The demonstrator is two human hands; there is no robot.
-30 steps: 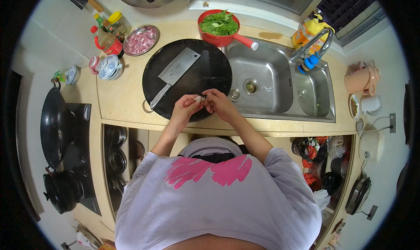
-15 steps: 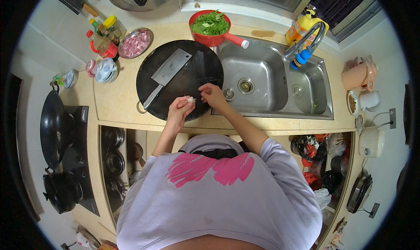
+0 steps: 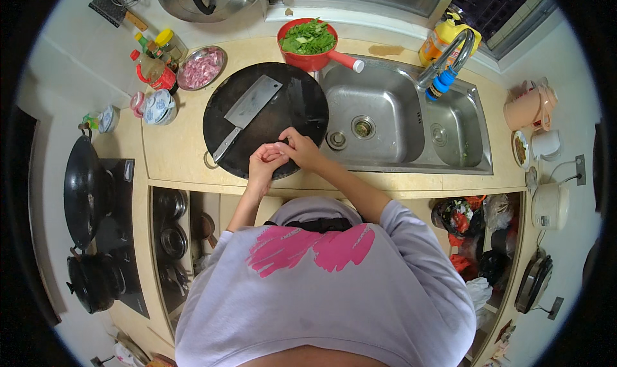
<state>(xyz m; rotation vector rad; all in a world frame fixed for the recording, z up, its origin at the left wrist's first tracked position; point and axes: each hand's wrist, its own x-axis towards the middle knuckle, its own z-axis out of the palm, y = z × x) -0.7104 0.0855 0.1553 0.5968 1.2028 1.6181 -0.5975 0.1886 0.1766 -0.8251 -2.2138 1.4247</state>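
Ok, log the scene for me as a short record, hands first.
Hands: left hand and right hand together over the round black board; anything between the fingertips is hidden
Cleaver: flat on the board, handle toward near left
Behind, left: pink meat in a metal dish
Behind, right: leafy greens in a red handled bowl
Right: steel double sink

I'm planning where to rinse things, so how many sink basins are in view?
2. The larger basin is right of the round black board; the smaller basin is to its right. I see no others.
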